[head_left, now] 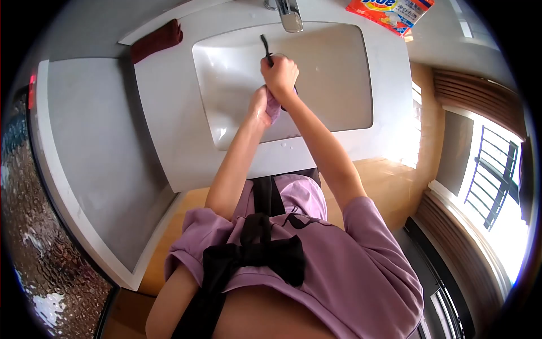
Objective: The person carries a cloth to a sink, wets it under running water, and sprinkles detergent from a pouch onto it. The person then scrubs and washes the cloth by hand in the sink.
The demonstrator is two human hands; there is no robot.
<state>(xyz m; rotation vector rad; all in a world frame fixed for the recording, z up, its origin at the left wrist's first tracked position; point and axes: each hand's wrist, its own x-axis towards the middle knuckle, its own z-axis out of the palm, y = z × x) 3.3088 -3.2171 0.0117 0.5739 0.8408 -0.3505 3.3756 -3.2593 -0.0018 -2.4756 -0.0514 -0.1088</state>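
Note:
Over the white sink (pixel 339 85), both hands are closed on a bunched purple cloth (pixel 274 111) with black parts. My left hand (pixel 260 106) is lower and nearer to me, with its fingers wrapped round the purple part. Just above it, my right hand (pixel 280 74) makes a fist round the upper part. A black strap (pixel 264 44) sticks out of the top of that fist toward the faucet. Most of the cloth is hidden inside the hands, so I cannot tell what kind of item it is. The left wrist looks wet.
A chrome faucet (pixel 291 18) stands at the sink's far edge. An orange detergent bag (pixel 389 13) lies on the counter at the back right. A folded dark red towel (pixel 158 43) rests at the back left. Water drops dot the counter's front edge (pixel 288 152).

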